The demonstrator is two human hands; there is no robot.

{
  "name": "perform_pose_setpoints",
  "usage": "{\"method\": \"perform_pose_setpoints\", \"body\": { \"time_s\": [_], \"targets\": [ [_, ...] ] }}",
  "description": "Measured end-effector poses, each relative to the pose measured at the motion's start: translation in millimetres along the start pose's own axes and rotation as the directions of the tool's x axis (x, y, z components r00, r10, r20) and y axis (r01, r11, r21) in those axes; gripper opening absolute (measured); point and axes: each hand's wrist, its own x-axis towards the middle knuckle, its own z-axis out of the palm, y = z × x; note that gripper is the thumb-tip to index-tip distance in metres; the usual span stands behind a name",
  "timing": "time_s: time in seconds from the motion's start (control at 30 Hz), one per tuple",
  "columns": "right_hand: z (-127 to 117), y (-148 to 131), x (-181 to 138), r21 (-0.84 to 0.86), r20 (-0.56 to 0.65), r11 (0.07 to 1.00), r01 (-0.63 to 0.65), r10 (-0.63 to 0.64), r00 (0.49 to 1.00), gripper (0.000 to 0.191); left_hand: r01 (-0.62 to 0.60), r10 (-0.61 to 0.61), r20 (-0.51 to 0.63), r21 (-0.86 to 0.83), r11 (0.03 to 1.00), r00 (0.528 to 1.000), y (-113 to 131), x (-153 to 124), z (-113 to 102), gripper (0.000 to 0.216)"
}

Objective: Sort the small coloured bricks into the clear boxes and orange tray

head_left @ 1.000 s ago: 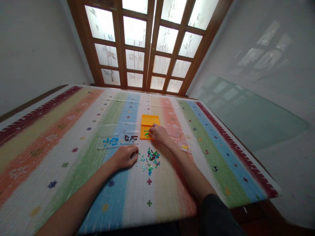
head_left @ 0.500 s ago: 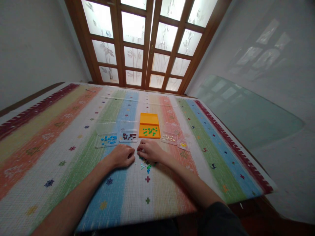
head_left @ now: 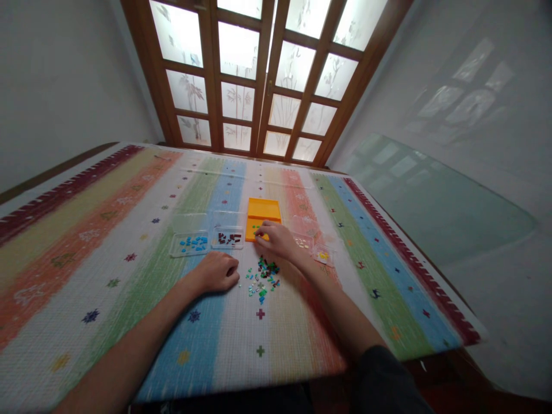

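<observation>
My right hand (head_left: 275,237) hovers over the front of an open orange box (head_left: 264,208), fingers pinched; whatever they hold is too small to make out. Part of the box's front half, with small green pieces (head_left: 255,227), is covered by that hand. My left hand (head_left: 218,272) rests on the cloth, its fingers curled closed, and their inside is hidden. Between my hands lies a loose pile of small mixed pieces (head_left: 268,268), green, blue, dark red and clear. They look like tiny building bricks.
Left of the orange box stand a clear tray of dark brown pieces (head_left: 227,246) and a clear tray of blue pieces (head_left: 173,250). To its right are a tray of cream pieces (head_left: 302,244) and a small one with yellow pieces (head_left: 323,255). A striped tablecloth (head_left: 142,293) lies beneath.
My right hand has moved away from the pile, forward and to the right, over the orange box. The pile it partly covered now shows. My left hand has stayed in place.
</observation>
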Motion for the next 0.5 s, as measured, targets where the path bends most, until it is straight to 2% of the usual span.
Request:
{"method": "perform_pose_setpoints", "body": {
  "time_s": [0.2,0.5],
  "targets": [
    [-3,10,20,0.006,-0.03,0.999,-0.051,0.051,0.998,0.018,0.011,-0.011,0.012,0.0,1.0,1.0,1,0,-1,0.022],
    [16,9,37,-0.088,0.057,0.996,-0.004,0.009,0.998,0.024,0.021,-0.021,0.019,0.002,1.0,1.0,1,0,0,0.021]
  ]
}}
